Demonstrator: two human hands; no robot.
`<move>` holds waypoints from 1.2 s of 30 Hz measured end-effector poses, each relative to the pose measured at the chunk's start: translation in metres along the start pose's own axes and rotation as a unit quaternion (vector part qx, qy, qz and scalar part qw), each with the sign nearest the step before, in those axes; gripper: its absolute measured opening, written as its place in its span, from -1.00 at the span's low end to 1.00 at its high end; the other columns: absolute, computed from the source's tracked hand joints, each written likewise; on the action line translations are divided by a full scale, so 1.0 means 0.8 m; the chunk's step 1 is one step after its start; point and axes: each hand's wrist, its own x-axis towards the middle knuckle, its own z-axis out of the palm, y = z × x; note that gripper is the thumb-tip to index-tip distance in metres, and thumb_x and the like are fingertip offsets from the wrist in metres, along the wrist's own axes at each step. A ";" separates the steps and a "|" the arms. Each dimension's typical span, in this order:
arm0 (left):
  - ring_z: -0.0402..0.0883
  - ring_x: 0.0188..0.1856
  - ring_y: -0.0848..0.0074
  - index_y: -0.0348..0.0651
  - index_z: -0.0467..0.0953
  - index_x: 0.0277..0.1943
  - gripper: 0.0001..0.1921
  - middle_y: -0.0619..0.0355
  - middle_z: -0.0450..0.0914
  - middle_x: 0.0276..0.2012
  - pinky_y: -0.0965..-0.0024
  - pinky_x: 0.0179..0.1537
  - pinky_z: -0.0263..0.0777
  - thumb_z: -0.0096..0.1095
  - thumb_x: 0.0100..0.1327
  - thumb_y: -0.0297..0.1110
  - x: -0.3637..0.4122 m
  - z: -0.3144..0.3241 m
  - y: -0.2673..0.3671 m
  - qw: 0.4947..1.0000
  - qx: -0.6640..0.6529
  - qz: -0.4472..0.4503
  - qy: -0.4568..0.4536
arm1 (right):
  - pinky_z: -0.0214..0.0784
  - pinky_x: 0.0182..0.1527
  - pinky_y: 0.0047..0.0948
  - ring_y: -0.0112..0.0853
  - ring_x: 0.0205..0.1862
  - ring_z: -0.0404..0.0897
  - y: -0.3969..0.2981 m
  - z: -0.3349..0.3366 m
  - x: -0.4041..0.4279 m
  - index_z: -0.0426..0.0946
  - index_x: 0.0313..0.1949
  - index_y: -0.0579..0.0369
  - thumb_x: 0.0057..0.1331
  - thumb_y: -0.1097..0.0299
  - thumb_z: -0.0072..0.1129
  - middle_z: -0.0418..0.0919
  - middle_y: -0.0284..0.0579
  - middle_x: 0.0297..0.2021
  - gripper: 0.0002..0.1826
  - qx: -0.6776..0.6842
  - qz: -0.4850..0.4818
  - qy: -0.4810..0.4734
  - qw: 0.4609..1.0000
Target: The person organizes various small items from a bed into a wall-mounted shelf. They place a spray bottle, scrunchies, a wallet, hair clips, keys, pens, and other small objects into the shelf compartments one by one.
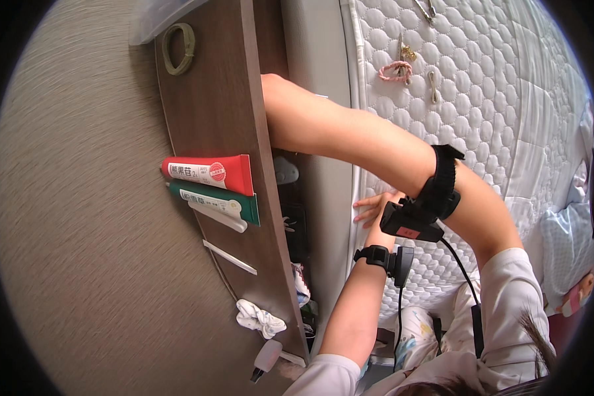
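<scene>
My left hand (371, 208) rests on the edge of the white quilted mattress pad (465, 114), fingers spread, partly hidden behind a wrist device. My right forearm (336, 123) crosses above it and reaches under the brown wooden top (222, 109) of a bedside cabinet. My right hand is out of view, hidden by that top. On the top lie a red squeeze tube (208, 173) and a green squeeze tube (218, 202) side by side, both bearing writing. Below the top, near my right forearm, a grey rounded object (286, 171) and a black item (295, 230) show in the compartment.
On the pad lie a pink braided hair tie (396, 72), a gold-coloured clip (409, 53) and a nail clipper (433, 88). An olive ring-shaped band (179, 48), a white strip (230, 257) and a white patterned scrunchie (260, 319) sit on the cabinet. Cables (463, 274) hang from my wrist devices.
</scene>
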 end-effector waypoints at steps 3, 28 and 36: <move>-0.69 0.47 -0.22 -0.27 -0.85 0.35 0.55 -0.48 -0.91 0.31 -0.22 0.41 -0.24 0.28 -0.11 0.55 0.000 0.001 0.000 1.000 -0.003 -0.001 0.005 | 0.43 0.09 -0.19 0.01 0.04 0.54 -0.005 -0.019 -0.004 0.53 0.01 0.23 0.16 0.62 0.16 0.53 0.14 -0.02 -0.63 -0.084 -0.002 -0.011 0.996; -0.58 0.40 -0.51 -0.28 -0.79 0.38 0.65 -0.57 -0.77 0.34 -0.36 0.38 -0.36 0.26 -0.33 0.67 0.005 0.021 0.017 0.998 -0.009 0.022 0.052 | 0.54 -0.12 -0.29 -0.24 -0.18 0.62 0.001 -0.049 -0.120 0.48 0.15 0.03 0.13 0.56 0.27 0.43 -0.08 -0.01 -0.46 -0.196 -0.061 0.071 0.976; -0.57 0.41 -0.51 -0.31 -0.78 0.38 0.66 -0.58 -0.76 0.34 -0.35 0.38 -0.34 0.23 -0.33 0.69 0.005 0.026 0.021 0.999 0.008 0.045 0.017 | 0.28 -0.07 -0.43 -0.35 -0.10 0.43 -0.003 -0.010 -0.076 0.65 -0.25 0.09 0.14 0.38 0.20 0.55 -0.30 -0.32 -0.81 -0.456 -0.100 0.119 0.876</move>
